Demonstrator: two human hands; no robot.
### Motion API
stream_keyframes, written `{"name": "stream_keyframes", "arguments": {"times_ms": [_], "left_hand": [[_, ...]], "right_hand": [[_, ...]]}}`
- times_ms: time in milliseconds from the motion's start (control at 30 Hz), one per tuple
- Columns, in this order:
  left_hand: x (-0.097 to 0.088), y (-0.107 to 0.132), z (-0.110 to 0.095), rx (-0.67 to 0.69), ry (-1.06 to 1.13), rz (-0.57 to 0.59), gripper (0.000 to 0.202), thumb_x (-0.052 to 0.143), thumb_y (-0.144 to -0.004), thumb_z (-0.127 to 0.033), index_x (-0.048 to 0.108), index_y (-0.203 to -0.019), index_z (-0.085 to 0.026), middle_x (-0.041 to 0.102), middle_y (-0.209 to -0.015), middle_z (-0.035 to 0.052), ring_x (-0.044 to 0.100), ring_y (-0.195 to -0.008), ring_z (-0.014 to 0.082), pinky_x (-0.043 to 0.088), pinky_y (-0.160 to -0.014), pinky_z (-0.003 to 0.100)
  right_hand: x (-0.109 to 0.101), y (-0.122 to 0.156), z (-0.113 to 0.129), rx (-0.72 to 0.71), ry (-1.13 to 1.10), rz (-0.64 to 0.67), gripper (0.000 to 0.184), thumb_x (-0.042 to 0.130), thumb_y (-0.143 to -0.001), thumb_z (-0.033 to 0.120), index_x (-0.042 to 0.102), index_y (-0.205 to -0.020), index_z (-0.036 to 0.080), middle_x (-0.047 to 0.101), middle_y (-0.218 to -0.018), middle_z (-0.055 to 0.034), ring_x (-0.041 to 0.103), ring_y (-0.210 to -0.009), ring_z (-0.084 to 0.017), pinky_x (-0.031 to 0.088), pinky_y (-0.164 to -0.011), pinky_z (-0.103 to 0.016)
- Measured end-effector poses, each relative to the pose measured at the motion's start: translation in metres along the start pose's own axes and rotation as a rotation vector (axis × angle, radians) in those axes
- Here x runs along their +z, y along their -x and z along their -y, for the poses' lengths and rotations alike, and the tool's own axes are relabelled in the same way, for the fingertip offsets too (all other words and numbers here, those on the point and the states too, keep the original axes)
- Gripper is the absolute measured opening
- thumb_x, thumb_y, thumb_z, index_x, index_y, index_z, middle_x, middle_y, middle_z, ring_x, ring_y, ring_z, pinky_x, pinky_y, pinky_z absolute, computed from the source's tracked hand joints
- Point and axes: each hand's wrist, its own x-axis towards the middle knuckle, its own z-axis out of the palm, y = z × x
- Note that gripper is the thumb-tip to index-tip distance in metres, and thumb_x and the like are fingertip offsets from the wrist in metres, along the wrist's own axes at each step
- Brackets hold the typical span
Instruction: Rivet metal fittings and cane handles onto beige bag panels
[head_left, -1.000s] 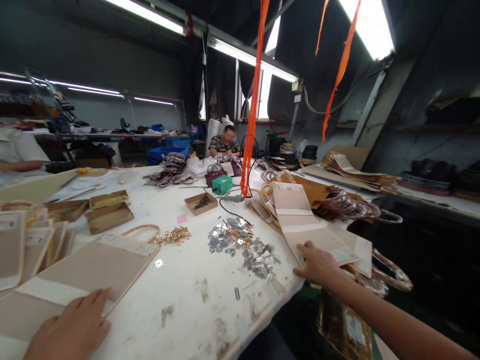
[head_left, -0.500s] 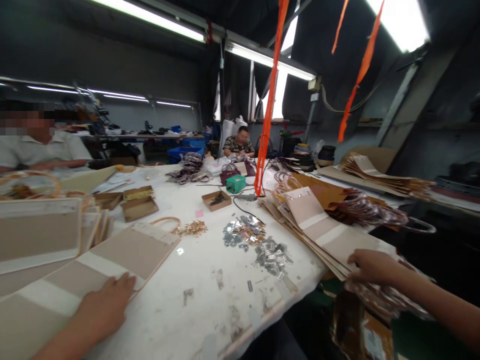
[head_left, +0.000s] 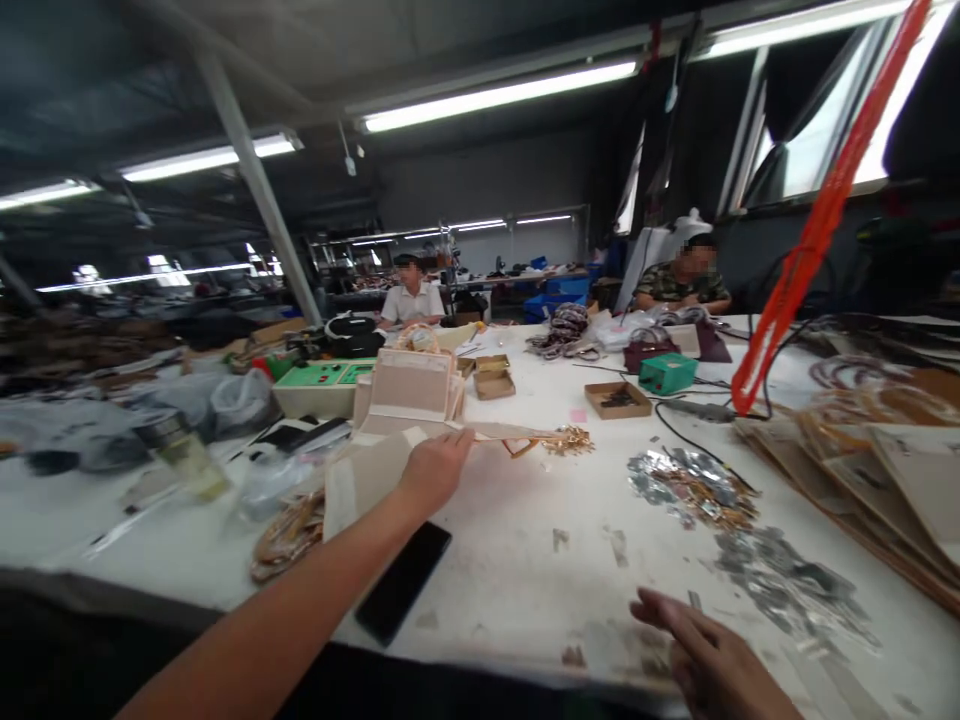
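Observation:
My left hand (head_left: pixel 439 470) is closed on the edge of a flat beige bag panel (head_left: pixel 510 432). The panel is tilted almost edge-on, and an orange-brown handle hangs at its far end. Just beyond stands a stack of similar beige panels (head_left: pixel 409 385) with light strips. Over the front of the table, my right hand (head_left: pixel 712 650) has its fingers stretched out and holds nothing that I can see. Nearest to it lies a pile of small silver metal plates (head_left: pixel 787 580). A mixed pile of shiny metal pieces (head_left: pixel 690 485) is behind that, and small gold fittings (head_left: pixel 571 440) lie near the panel's handle.
A black phone (head_left: pixel 405 582) lies near the table's front edge. More bag panels (head_left: pixel 892 490) are stacked at the right. A cardboard box (head_left: pixel 618 400) and a green box (head_left: pixel 666 374) with cables stand farther back. An orange strap hangs down. Two people sit across the table.
The view has swung left. My left hand, earlier flat on a panel, now grips a panel's edge and tilts it up. My right hand has left the right-hand stack.

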Motion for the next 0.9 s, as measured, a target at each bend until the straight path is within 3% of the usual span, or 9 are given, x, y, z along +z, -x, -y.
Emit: {"name": "stream_keyframes", "arguments": {"times_ms": [100, 233, 367, 500, 567, 667, 733, 800, 900], "left_hand": [[-0.018, 0.041, 0.005, 0.06, 0.006, -0.112, 0.046, 0.039, -0.102, -0.013, 0.054, -0.145, -0.014, 0.061, -0.145, 0.0119, 0.06, -0.133, 0.0206, 0.052, -0.114, 0.038], [-0.029, 0.1, 0.0, 0.245, 0.027, -0.219, 0.05, 0.041, -0.097, -0.007, 0.057, -0.143, -0.016, 0.062, -0.145, 0.0059, 0.058, -0.136, 0.0187, 0.052, -0.115, 0.035], [-0.026, 0.146, 0.0, 0.502, 0.027, -0.275, 0.049, 0.046, -0.096, -0.008, 0.057, -0.143, -0.017, 0.059, -0.149, 0.0016, 0.054, -0.141, 0.0189, 0.048, -0.12, 0.036], [-0.014, 0.164, 0.011, 0.589, 0.029, -0.077, 0.055, 0.06, -0.097, -0.039, 0.052, -0.15, -0.026, 0.057, -0.151, -0.0019, 0.057, -0.137, 0.0202, 0.052, -0.116, 0.036], [-0.004, 0.154, 0.011, 0.488, 0.121, -0.036, 0.064, 0.062, -0.094, -0.052, 0.048, -0.153, -0.03, 0.056, -0.152, -0.0004, 0.058, -0.136, 0.0205, 0.055, -0.112, 0.036], [0.012, 0.11, -0.01, 0.194, 0.388, -0.007, 0.062, 0.053, -0.098, -0.054, 0.048, -0.153, -0.025, 0.053, -0.155, 0.0059, 0.053, -0.141, 0.0213, 0.048, -0.119, 0.039], [0.021, 0.069, -0.039, 0.049, 0.588, 0.119, 0.07, 0.044, -0.099, -0.062, 0.048, -0.152, -0.016, 0.047, -0.159, 0.0131, 0.045, -0.147, 0.0263, 0.035, -0.127, 0.047], [0.027, 0.027, -0.071, 0.04, 0.697, 0.259, 0.077, 0.038, -0.097, -0.068, 0.052, -0.148, -0.012, 0.048, -0.157, 0.0167, 0.042, -0.147, 0.0305, 0.029, -0.127, 0.049], [0.031, -0.023, -0.111, 0.161, 0.773, 0.497, 0.07, 0.036, -0.094, -0.077, 0.071, -0.1, -0.018, 0.072, -0.103, 0.0076, 0.062, -0.098, 0.0229, 0.048, -0.089, 0.034]], "right_hand": [[0.066, -0.025, 0.03, 0.149, -0.55, 0.125, 0.077, 0.065, -0.086, 0.076, 0.06, -0.139, 0.021, 0.065, -0.135, -0.0106, 0.041, -0.052, -0.004, 0.036, -0.041, -0.02], [0.112, -0.056, 0.06, 0.121, -0.861, 0.197, 0.069, 0.072, -0.084, 0.07, 0.056, -0.131, 0.022, 0.066, -0.117, -0.0056, 0.047, -0.057, -0.006, 0.036, -0.04, -0.019], [0.124, -0.057, 0.063, 0.027, -0.801, 0.175, 0.069, 0.088, -0.073, 0.048, 0.056, -0.129, 0.022, 0.056, -0.08, 0.0035, 0.045, -0.055, -0.007, 0.036, -0.042, -0.017], [0.119, -0.025, 0.042, -0.138, -0.402, 0.118, 0.077, 0.077, -0.081, 0.056, 0.052, -0.144, 0.019, 0.055, -0.066, 0.0037, 0.042, -0.048, -0.01, 0.038, -0.045, -0.022], [0.118, -0.005, 0.025, -0.241, -0.192, 0.049, 0.07, 0.071, -0.086, 0.059, 0.058, -0.139, 0.016, 0.068, -0.085, -0.004, 0.056, -0.061, -0.014, 0.048, -0.057, -0.027], [0.121, 0.02, -0.003, -0.315, -0.08, 0.028, 0.058, 0.068, -0.09, 0.057, 0.067, -0.129, 0.015, 0.073, -0.103, -0.0086, 0.067, -0.093, -0.022, 0.053, -0.086, -0.031], [0.124, 0.031, -0.019, -0.301, -0.09, 0.011, 0.054, 0.068, -0.089, 0.054, 0.069, -0.128, 0.016, 0.074, -0.099, -0.0078, 0.069, -0.092, -0.024, 0.053, -0.085, -0.031], [0.126, 0.038, -0.033, -0.293, -0.078, -0.015, 0.052, 0.07, -0.086, 0.049, 0.07, -0.128, 0.017, 0.075, -0.096, -0.0071, 0.07, -0.086, -0.024, 0.053, -0.079, -0.029], [0.123, 0.043, -0.049, -0.288, -0.05, -0.023, 0.053, 0.071, -0.083, 0.045, 0.071, -0.127, 0.016, 0.075, -0.095, -0.0074, 0.071, -0.086, -0.024, 0.052, -0.076, -0.028]]}}
